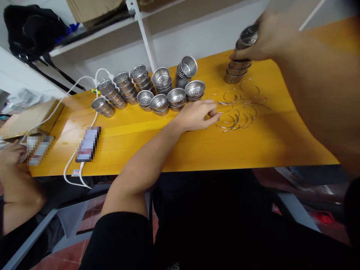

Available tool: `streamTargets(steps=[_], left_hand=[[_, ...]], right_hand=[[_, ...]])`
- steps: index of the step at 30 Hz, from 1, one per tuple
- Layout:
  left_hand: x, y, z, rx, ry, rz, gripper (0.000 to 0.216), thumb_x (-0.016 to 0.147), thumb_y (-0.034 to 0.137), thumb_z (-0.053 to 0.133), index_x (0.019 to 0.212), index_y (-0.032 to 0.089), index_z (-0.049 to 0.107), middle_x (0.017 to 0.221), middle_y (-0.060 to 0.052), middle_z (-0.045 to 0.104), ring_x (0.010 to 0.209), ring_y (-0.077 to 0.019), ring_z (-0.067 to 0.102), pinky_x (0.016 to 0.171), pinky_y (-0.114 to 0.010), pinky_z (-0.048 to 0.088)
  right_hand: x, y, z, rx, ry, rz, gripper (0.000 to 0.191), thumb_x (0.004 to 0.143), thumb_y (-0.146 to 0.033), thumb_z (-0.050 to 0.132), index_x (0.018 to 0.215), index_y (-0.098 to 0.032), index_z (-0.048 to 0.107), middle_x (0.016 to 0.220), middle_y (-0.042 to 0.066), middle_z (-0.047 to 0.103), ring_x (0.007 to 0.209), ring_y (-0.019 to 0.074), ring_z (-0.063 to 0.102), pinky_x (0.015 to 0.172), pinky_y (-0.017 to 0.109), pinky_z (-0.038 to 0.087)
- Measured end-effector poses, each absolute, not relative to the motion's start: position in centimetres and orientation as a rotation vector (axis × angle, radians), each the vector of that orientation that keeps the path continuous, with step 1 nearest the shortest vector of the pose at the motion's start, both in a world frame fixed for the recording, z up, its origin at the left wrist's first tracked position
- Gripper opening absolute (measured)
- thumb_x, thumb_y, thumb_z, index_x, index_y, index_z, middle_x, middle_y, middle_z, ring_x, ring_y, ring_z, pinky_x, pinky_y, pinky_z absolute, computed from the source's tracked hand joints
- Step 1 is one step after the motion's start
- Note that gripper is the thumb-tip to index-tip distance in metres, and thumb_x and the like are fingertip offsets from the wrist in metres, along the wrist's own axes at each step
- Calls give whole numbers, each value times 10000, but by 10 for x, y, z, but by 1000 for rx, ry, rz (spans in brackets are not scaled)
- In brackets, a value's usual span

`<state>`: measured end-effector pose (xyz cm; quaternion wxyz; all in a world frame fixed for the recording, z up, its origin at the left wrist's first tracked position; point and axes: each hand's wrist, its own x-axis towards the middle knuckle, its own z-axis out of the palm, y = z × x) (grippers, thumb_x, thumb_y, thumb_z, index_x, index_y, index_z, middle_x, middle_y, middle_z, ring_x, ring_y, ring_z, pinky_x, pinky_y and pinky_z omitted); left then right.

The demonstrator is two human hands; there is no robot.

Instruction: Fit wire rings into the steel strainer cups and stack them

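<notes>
My right hand (267,41), blurred, is wrapped round the upper part of a stack of perforated metal cups (237,70) at the back right of the table. The stack leans a little, its top cup open upward. My left hand (197,114) lies low over the middle of the table with its fingers curled. Whatever those fingers may hold is hidden. Just right of its fingertips several thin curved metal wires (236,120) lie loosely scattered. Behind my left hand stand short stacks of the same cups, the closest being a perforated cup (195,90).
More cup stacks (123,88) line the table's back left. A phone (87,144) with a white cable (67,168) lies left of my arm. At the far left another person's hand (12,153) is beside a second phone (41,150). A shelf (112,30) and black bag (30,30) stand behind.
</notes>
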<state>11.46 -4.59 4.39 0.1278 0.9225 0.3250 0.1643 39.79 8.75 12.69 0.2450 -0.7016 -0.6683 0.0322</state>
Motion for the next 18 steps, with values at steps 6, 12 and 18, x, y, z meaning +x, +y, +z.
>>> streamTargets(steps=[6, 12, 18], left_hand=[[122, -45, 37, 2563, 1163, 866, 551, 1263, 344, 584, 1786, 176, 623, 1858, -269, 657, 1526, -343, 830, 1267, -513, 683], [124, -36, 31, 2560, 1279, 999, 910, 1195, 433, 775, 1983, 198, 385, 2050, -289, 451, 1968, -430, 491, 1584, -629, 480], [123, -36, 30, 2505, 1279, 889, 772, 1194, 327, 793, 1911, 252, 515, 1866, -248, 695, 1770, -410, 702, 1483, -603, 591]], right_hand=[[366, 18, 131, -1656, -1665, 189, 805, 1109, -454, 1131, 1678, -38, 743, 1659, 276, 822, 1566, 442, 797, 1321, 529, 635], [342, -15, 84, -1427, -1958, 275, 436, 1209, -616, 815, 1016, -268, 634, 999, 112, 785, 1018, 383, 831, 988, 566, 704], [324, -31, 73, -1381, -2074, 238, 372, 1146, -707, 755, 1171, -337, 774, 1224, 157, 894, 1202, 482, 864, 1135, 661, 697]])
